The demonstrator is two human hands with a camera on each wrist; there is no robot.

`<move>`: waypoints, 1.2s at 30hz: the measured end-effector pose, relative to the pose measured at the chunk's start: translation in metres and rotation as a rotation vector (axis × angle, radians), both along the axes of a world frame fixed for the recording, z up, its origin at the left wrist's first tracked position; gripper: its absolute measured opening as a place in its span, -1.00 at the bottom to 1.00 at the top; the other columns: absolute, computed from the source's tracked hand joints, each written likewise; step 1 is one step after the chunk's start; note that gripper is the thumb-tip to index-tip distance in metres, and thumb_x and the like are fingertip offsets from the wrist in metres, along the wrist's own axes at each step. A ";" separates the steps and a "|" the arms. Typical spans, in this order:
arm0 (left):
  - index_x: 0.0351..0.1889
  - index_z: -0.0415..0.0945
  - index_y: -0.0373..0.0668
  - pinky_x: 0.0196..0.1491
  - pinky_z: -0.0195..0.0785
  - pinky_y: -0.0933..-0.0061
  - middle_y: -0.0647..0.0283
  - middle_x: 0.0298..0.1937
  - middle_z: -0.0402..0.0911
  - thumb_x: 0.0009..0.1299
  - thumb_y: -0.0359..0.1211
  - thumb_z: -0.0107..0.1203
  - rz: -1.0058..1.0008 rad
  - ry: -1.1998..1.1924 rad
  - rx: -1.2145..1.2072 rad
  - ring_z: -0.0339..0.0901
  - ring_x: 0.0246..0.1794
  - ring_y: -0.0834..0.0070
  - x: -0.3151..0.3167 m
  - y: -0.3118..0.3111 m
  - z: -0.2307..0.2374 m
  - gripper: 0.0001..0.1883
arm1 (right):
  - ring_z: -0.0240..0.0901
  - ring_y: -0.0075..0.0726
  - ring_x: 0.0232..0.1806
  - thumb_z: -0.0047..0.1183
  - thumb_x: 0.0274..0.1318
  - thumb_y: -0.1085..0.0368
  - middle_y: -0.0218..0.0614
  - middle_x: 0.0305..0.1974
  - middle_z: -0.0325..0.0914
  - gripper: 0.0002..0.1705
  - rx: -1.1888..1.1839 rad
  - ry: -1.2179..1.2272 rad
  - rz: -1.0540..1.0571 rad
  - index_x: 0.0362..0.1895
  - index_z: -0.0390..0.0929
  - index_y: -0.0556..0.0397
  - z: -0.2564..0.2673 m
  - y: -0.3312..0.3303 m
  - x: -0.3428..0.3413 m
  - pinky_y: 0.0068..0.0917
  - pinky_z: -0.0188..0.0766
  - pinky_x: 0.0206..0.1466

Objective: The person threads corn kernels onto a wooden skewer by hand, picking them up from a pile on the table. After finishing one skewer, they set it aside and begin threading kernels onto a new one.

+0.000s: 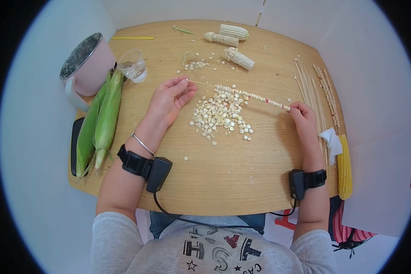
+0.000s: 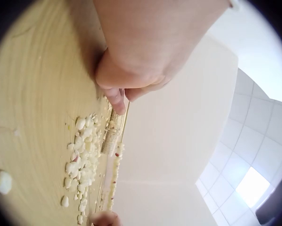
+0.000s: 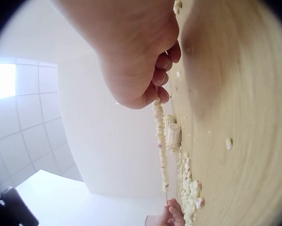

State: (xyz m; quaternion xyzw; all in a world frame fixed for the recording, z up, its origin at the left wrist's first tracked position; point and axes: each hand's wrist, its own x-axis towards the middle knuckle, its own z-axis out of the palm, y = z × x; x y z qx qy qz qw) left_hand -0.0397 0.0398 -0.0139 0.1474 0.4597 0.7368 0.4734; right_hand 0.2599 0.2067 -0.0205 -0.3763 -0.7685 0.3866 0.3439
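A thin stick threaded with pale corn kernels [image 1: 255,96], a few of them reddish, is held between the two hands above the table. My left hand [image 1: 170,100] pinches its bare end between thumb and forefinger, the other fingers loosely bent. At the opposite end my right hand [image 1: 304,125] grips the stick with curled fingers, right beside the last kernels. The right wrist view shows the kernel row [image 3: 160,136] running from the right hand [image 3: 145,70] down to the left fingers. Beneath the stick lies a pile of loose kernels [image 1: 217,114].
Cobs [image 1: 239,59] lie at the back. On the left are a pink pot [image 1: 92,66], a clear cup [image 1: 134,68] and green-husked corn [image 1: 108,114]. Along the right edge are bare sticks [image 1: 310,91], a threaded stick [image 1: 326,93], a white tissue [image 1: 332,142] and a yellow cob [image 1: 345,169].
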 end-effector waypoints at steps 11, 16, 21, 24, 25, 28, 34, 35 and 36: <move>-0.20 0.40 -0.26 -0.33 0.40 0.65 0.23 -0.36 0.51 0.23 -0.46 0.04 -0.094 -0.066 0.088 0.48 -0.37 0.54 -0.005 -0.001 -0.003 -0.82 | 0.11 -0.74 -0.57 -0.12 -0.10 0.37 -0.58 -0.65 0.25 -0.86 -0.010 -0.011 0.024 -0.49 0.45 0.17 0.000 0.000 0.001 -0.71 0.04 -0.54; -0.22 0.40 -0.25 -0.35 0.39 0.66 0.24 -0.38 0.51 0.23 -0.45 0.04 -0.119 -0.057 0.091 0.47 -0.40 0.56 -0.004 0.000 -0.003 -0.82 | 0.11 -0.73 -0.57 -0.13 -0.10 0.38 -0.58 -0.64 0.26 -0.86 -0.042 -0.011 0.011 -0.48 0.44 0.18 0.001 -0.001 0.001 -0.72 0.05 -0.53; -0.24 0.41 -0.25 -0.36 0.39 0.67 0.24 -0.38 0.51 0.23 -0.45 0.04 -0.128 -0.061 0.097 0.47 -0.41 0.57 -0.002 -0.001 0.001 -0.84 | 0.11 -0.73 -0.57 -0.14 -0.10 0.38 -0.58 -0.64 0.25 -0.87 -0.049 -0.016 0.014 -0.48 0.44 0.18 0.002 -0.002 0.000 -0.72 0.04 -0.53; -0.25 0.41 -0.25 -0.36 0.39 0.68 0.24 -0.38 0.51 0.23 -0.45 0.04 -0.153 -0.064 0.117 0.47 -0.42 0.57 -0.001 -0.001 0.001 -0.85 | 0.10 -0.73 -0.58 -0.14 -0.09 0.38 -0.58 -0.65 0.24 -0.87 -0.048 -0.009 0.019 -0.48 0.44 0.18 -0.001 0.000 0.001 -0.71 0.03 -0.54; -0.25 0.41 -0.25 -0.35 0.39 0.68 0.24 -0.38 0.51 0.23 -0.45 0.04 -0.168 -0.067 0.129 0.48 -0.42 0.57 -0.001 -0.001 0.001 -0.85 | 0.09 -0.73 -0.58 -0.14 -0.09 0.38 -0.58 -0.65 0.24 -0.87 -0.042 -0.003 0.026 -0.48 0.44 0.18 -0.001 0.000 0.001 -0.71 0.03 -0.54; -0.25 0.41 -0.26 -0.35 0.40 0.67 0.23 -0.38 0.51 0.23 -0.45 0.05 -0.157 -0.064 0.110 0.48 -0.41 0.58 0.000 -0.002 0.003 -0.85 | 0.09 -0.73 -0.58 -0.14 -0.09 0.38 -0.58 -0.65 0.23 -0.87 -0.048 -0.018 0.033 -0.49 0.43 0.18 0.001 -0.001 0.001 -0.70 0.01 -0.55; -0.18 0.38 -0.29 -0.40 0.40 0.71 0.22 -0.37 0.50 0.26 -0.47 0.00 -0.170 -0.019 0.055 0.46 -0.43 0.62 0.010 -0.002 0.009 -0.81 | 0.09 -0.73 -0.57 -0.14 -0.07 0.39 -0.58 -0.64 0.23 -0.87 -0.081 0.008 0.071 -0.49 0.43 0.19 0.005 -0.007 -0.002 -0.71 0.01 -0.54; -0.18 0.38 -0.29 -0.40 0.40 0.71 0.22 -0.37 0.50 0.26 -0.47 0.00 -0.169 -0.019 0.054 0.46 -0.43 0.62 0.010 -0.002 0.009 -0.81 | 0.09 -0.73 -0.57 -0.14 -0.07 0.39 -0.58 -0.64 0.23 -0.87 -0.082 0.007 0.072 -0.49 0.43 0.19 0.004 -0.006 -0.002 -0.71 0.01 -0.54; -0.18 0.38 -0.29 -0.39 0.40 0.71 0.21 -0.37 0.50 0.25 -0.47 0.00 -0.173 -0.020 0.071 0.47 -0.44 0.61 0.009 -0.002 0.008 -0.81 | 0.09 -0.73 -0.57 -0.14 -0.07 0.39 -0.58 -0.64 0.23 -0.87 -0.068 0.008 0.082 -0.49 0.43 0.19 0.002 -0.004 -0.002 -0.71 0.02 -0.54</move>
